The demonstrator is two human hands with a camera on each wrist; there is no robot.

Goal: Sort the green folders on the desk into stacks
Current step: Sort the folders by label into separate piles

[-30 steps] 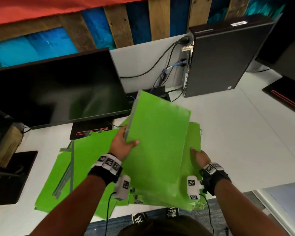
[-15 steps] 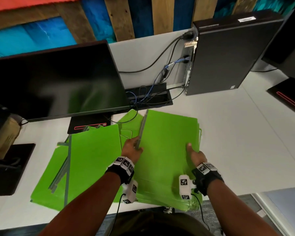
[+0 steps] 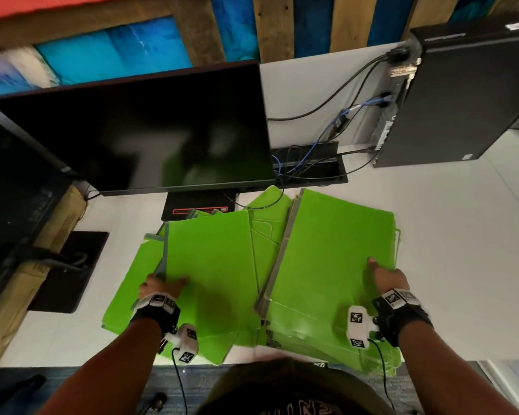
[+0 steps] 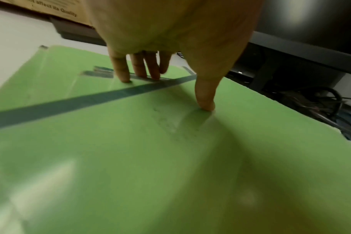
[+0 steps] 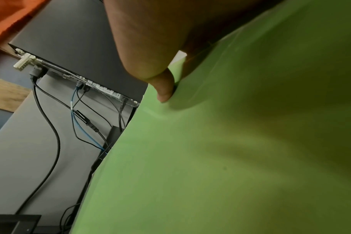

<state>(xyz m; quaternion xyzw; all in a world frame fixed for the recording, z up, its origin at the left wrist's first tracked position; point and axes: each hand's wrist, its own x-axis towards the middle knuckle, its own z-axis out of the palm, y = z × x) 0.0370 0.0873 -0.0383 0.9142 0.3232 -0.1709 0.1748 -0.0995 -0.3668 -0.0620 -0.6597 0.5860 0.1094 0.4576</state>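
Green folders lie in two overlapping heaps on the white desk (image 3: 468,265). On the left heap's top folder (image 3: 213,265) my left hand (image 3: 162,287) presses its thumb, while the fingers (image 4: 120,77) reach over the grey spine strip (image 4: 90,101) and touch the folder below with straight tips. The right heap's top folder (image 3: 339,250) lies flat, grey spine to the left. My right hand (image 3: 384,275) holds its right edge, the thumb (image 5: 164,91) on top and the fingers hidden under the green sheet (image 5: 210,158).
A black monitor (image 3: 150,130) and its base (image 3: 198,209) stand just behind the left heap. Cables (image 3: 312,163) and a black computer tower (image 3: 462,100) are at the back right. A second screen (image 3: 12,205) and a cardboard box (image 3: 57,229) stand left.
The folder both hands held tilted up has come down flat onto the right heap. My left hand let go of its spine and moved left onto the left heap's top folder.
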